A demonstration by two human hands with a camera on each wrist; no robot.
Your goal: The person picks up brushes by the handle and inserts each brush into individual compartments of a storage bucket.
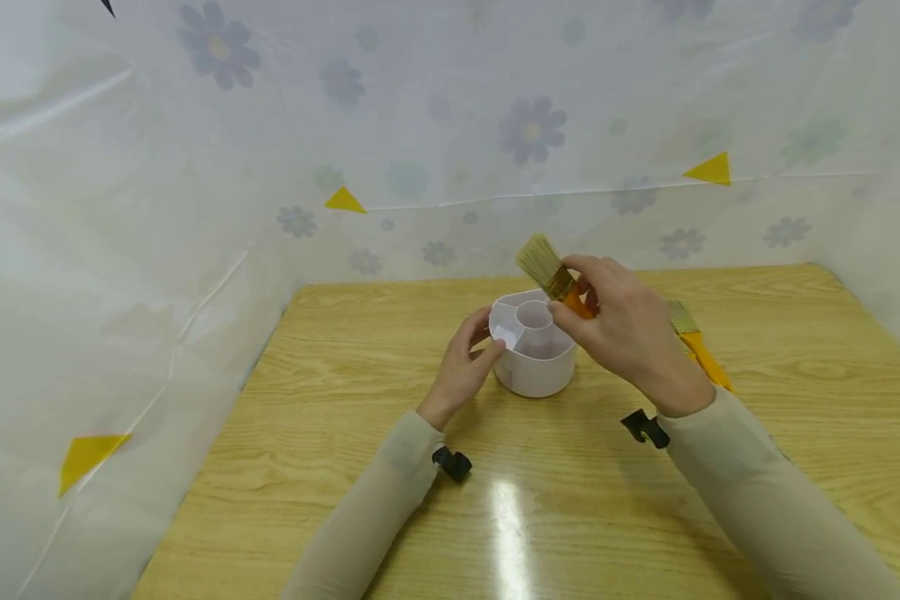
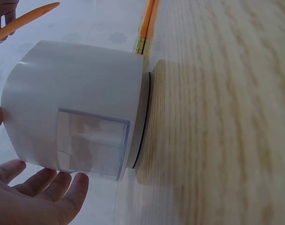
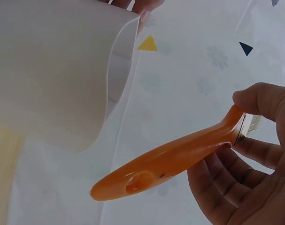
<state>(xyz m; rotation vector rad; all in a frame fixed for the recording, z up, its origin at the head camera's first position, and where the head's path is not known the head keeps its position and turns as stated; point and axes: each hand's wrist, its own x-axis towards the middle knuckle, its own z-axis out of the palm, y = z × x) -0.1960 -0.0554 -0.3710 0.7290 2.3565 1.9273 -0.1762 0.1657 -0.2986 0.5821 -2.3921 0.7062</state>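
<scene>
Currently, our right hand (image 1: 628,329) is pinching an orange-handled paintbrush (image 1: 558,281) near the rim (image 1: 547,358) of the white divided organizer (image 1: 536,377) our left hand (image 1: 457,371) is gripping; lowering it tilted, we'd be risking a snagged rim and a toppled organizer. The right wrist view is showing the handle's hole (image 3: 141,182), which the head view is hiding; clearance we're judging only loosely.

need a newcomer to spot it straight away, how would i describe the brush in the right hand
On the wooden table stands a white compartmented holder. Near its top, the right hand holds the brush, pale bristles tilted upward. Unlike another orange-handled brush lying farther right, it is raised off the table.
</scene>
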